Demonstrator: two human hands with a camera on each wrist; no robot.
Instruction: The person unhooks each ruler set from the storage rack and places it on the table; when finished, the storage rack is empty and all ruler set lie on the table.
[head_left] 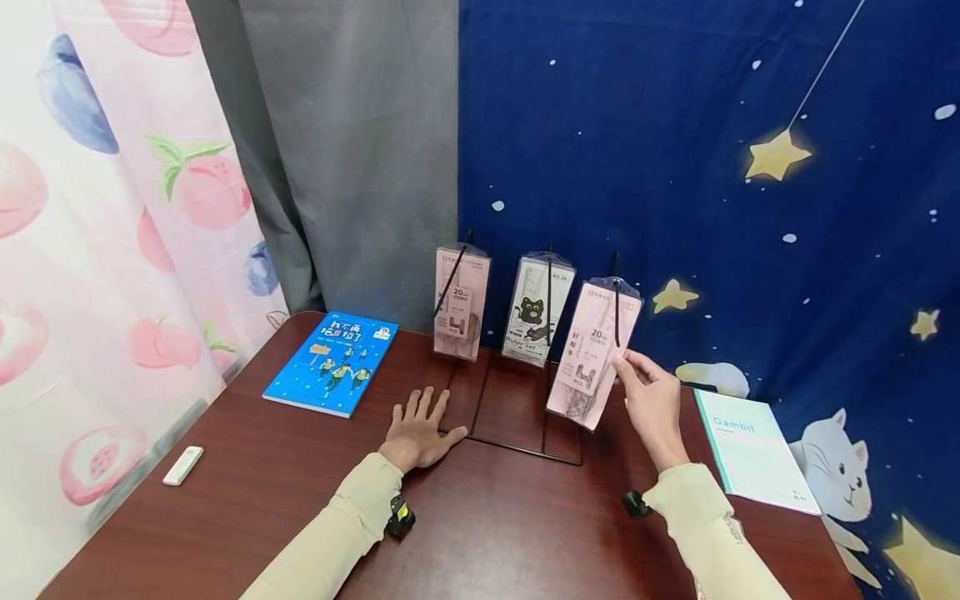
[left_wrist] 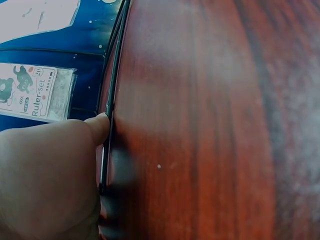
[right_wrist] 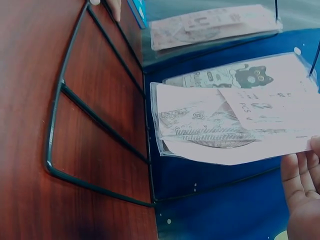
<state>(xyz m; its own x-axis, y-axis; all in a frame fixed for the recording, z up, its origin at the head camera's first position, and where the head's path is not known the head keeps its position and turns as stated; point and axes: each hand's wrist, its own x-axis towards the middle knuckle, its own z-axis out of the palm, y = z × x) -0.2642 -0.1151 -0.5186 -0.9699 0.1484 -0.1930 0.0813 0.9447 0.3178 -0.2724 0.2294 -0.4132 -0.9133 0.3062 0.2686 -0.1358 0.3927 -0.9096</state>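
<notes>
A black wire display rack (head_left: 517, 451) stands on the table, with three clear packets hanging from its hooks. At its right hook hangs a pink ruler set packet (head_left: 592, 350), tilted; my right hand (head_left: 651, 404) pinches its right edge between thumb and fingers. Rulers and a protractor-like curve show through the plastic in the right wrist view. The middle packet (head_left: 531, 317) is white with a black cat and the words "Ruler set". Another pink packet (head_left: 465, 321) hangs at the left. My left hand (head_left: 420, 432) lies spread on the tabletop, its thumb at the rack's front wire (left_wrist: 110, 95).
A blue book (head_left: 330, 367) lies at the table's back left, and a small white stick-shaped object (head_left: 183, 466) near the left edge. To the right rests a pale green "Gambit" notebook (head_left: 757, 454). Curtains (head_left: 360, 167) hang close behind the rack.
</notes>
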